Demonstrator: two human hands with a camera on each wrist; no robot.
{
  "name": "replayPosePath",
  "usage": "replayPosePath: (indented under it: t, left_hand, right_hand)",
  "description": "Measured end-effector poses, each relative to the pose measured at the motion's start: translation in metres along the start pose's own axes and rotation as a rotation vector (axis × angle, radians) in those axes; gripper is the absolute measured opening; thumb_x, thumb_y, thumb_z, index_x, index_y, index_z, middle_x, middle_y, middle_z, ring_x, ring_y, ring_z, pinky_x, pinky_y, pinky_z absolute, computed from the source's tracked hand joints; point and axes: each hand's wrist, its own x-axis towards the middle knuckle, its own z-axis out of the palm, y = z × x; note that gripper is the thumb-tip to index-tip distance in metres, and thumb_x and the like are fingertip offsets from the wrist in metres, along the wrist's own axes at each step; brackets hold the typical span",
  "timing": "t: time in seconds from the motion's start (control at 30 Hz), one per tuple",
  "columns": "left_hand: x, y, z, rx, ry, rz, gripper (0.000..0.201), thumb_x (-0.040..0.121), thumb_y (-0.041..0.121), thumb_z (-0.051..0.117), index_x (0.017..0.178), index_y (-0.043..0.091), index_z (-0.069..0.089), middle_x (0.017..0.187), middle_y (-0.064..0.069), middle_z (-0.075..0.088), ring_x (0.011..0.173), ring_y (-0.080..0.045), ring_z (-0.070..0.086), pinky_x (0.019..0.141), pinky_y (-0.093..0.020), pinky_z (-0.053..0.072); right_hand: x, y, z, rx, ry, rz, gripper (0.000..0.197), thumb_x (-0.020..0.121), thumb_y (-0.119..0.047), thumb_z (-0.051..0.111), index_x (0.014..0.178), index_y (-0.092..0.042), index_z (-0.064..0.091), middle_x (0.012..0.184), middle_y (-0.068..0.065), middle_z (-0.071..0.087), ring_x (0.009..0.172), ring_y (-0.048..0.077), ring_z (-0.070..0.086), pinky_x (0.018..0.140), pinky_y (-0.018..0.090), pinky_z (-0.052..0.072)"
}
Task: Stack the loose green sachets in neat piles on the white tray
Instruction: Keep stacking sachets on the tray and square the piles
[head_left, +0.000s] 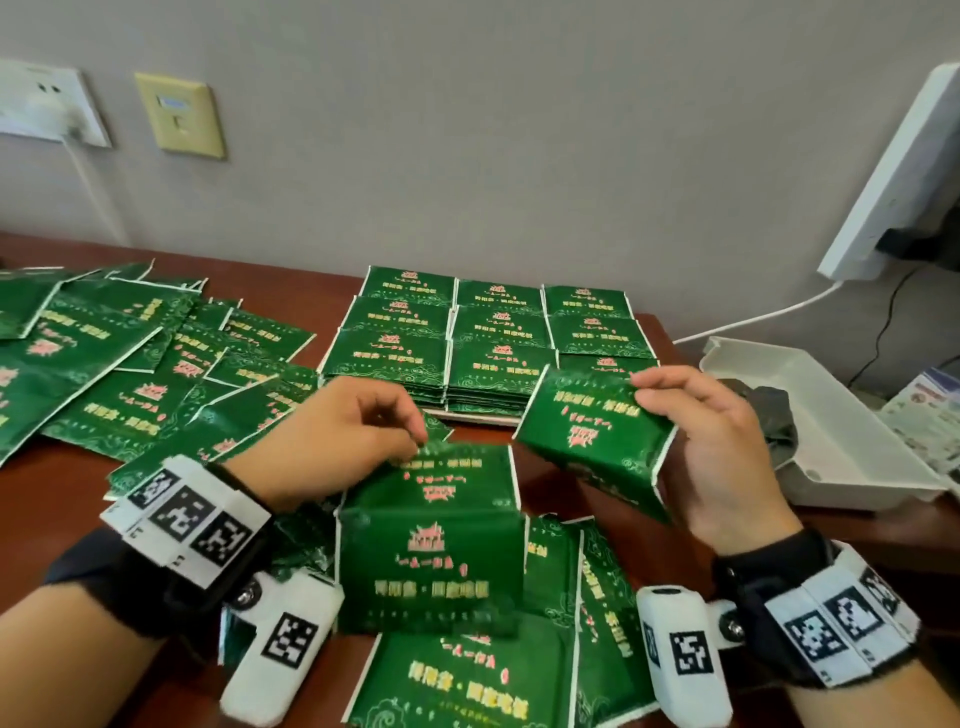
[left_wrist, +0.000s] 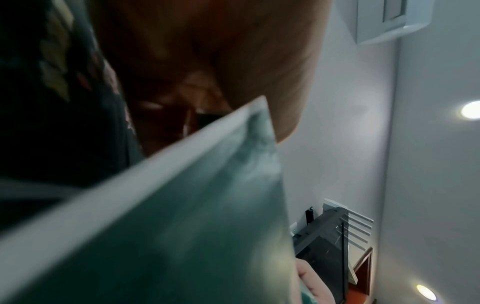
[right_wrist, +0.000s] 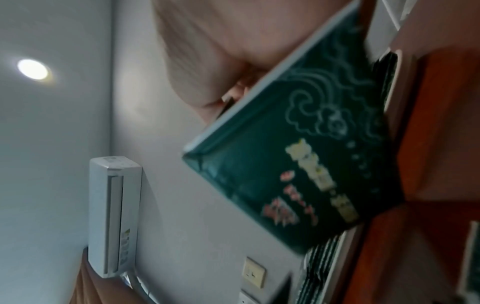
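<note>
The person's forearms are bare, and each wrist carries a black strap. The left wrist band (head_left: 187, 519) bears white blocks printed with black square-coded markers, as does the right wrist band (head_left: 841, 618). Below each strap, fixed by a silver screw, hangs a rounded white camera pod (head_left: 283, 644) with its own coded marker.
</note>
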Motion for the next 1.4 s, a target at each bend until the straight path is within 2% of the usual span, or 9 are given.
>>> replayPosePath:
  t: [0.2, 0.3, 0.5, 0.67, 0.87, 1.0, 1.1, 1.27, 1.4]
  left_hand:
    - [-0.008, 0.004, 0.001, 0.309, -0.311, -0.006, 0.015, 0.088, 0.012, 0.07, 0.086, 0.027, 0.072, 0.081, 0.0, 0.073, 0.066, -0.005, 0.064, 0.066, -0.023, 0.053]
    - [-0.01, 0.004, -0.003, 0.32, -0.386, -0.011, 0.015, 0.09, 0.017, 0.07, 0.087, 0.032, 0.071, 0.081, 0.003, 0.071, 0.069, -0.006, 0.063, 0.074, -0.031, 0.055]
    - [-0.007, 0.01, -0.027, 0.013, -0.091, 0.115, 0.027, 0.09, 0.004, 0.063, 0.08, 0.028, 0.07, 0.078, -0.001, 0.068, 0.073, -0.017, 0.064, 0.068, -0.029, 0.055]
    - [-0.01, 0.022, -0.046, -0.389, 0.116, 0.25, 0.015, 0.077, 0.006, 0.075, 0.082, 0.018, 0.068, 0.072, -0.002, 0.058, 0.061, -0.01, 0.052, 0.053, -0.016, 0.045]
    - [-0.015, 0.016, -0.022, 0.122, -0.356, -0.036, 0.025, 0.088, 0.001, 0.067, 0.102, 0.022, 0.064, 0.082, -0.005, 0.071, 0.066, -0.018, 0.064, 0.063, -0.027, 0.056]
    - [-0.012, 0.011, -0.001, 0.408, -0.441, -0.037, 0.038, 0.086, 0.02, 0.075, 0.112, 0.039, 0.054, 0.089, 0.004, 0.065, 0.071, -0.007, 0.061, 0.069, -0.027, 0.055]
    - [-0.007, 0.023, 0.009, 0.512, -0.387, 0.072, 0.054, 0.08, 0.041, 0.079, 0.124, 0.049, 0.048, 0.109, 0.021, 0.056, 0.095, 0.003, 0.057, 0.084, -0.021, 0.05]
    - [0.017, 0.044, 0.037, 0.765, -0.609, 0.156, 0.093, 0.073, 0.048, 0.083, 0.148, 0.048, 0.028, 0.144, 0.023, 0.035, 0.131, -0.003, 0.037, 0.112, -0.028, 0.032]
    - [0.033, 0.054, 0.045, 0.838, -0.669, 0.109, 0.079, 0.064, 0.044, 0.09, 0.132, 0.043, 0.048, 0.119, 0.018, 0.049, 0.11, -0.007, 0.048, 0.091, -0.026, 0.046]
  right_hand:
    - [-0.001, 0.012, -0.003, -0.528, -0.349, 0.17, 0.01, 0.085, -0.011, 0.076, 0.079, -0.006, 0.069, 0.072, 0.014, 0.072, 0.06, 0.024, 0.06, 0.054, 0.031, 0.047]
    - [-0.002, 0.015, -0.006, -0.832, -0.501, 0.132, 0.026, 0.075, -0.035, 0.085, 0.071, -0.012, 0.074, 0.066, 0.013, 0.068, 0.058, 0.017, 0.048, 0.061, 0.028, 0.041]
    - [-0.003, 0.018, -0.004, -0.814, -0.455, 0.035, 0.026, 0.071, -0.031, 0.09, 0.074, -0.014, 0.069, 0.063, -0.003, 0.065, 0.057, 0.005, 0.054, 0.058, 0.018, 0.043]
    - [-0.001, 0.029, -0.005, -0.838, -0.476, 0.093, 0.032, 0.066, -0.036, 0.093, 0.085, -0.023, 0.07, 0.079, -0.001, 0.072, 0.066, 0.007, 0.06, 0.07, 0.03, 0.05]
    - [0.001, 0.032, -0.005, -0.864, -0.509, 0.085, 0.041, 0.064, -0.034, 0.094, 0.095, -0.028, 0.069, 0.077, -0.007, 0.063, 0.063, 0.006, 0.052, 0.067, 0.033, 0.043]
    - [0.002, 0.032, -0.003, -0.84, -0.602, -0.028, 0.056, 0.07, -0.038, 0.088, 0.118, -0.048, 0.06, 0.122, -0.027, 0.06, 0.114, -0.011, 0.053, 0.091, 0.026, 0.049]
    - [0.008, 0.035, 0.0, -0.913, -0.734, -0.014, 0.071, 0.075, -0.046, 0.083, 0.136, -0.052, 0.048, 0.142, -0.021, 0.049, 0.132, -0.006, 0.043, 0.109, 0.027, 0.04]
    - [0.013, 0.036, 0.007, -0.961, -0.797, -0.001, 0.088, 0.072, -0.036, 0.089, 0.146, -0.043, 0.042, 0.132, -0.018, 0.048, 0.124, 0.002, 0.041, 0.105, 0.022, 0.036]
    - [0.013, 0.037, 0.009, -1.06, -0.821, 0.02, 0.095, 0.06, -0.056, 0.09, 0.142, -0.044, 0.043, 0.113, -0.018, 0.04, 0.118, 0.007, 0.036, 0.104, 0.029, 0.037]
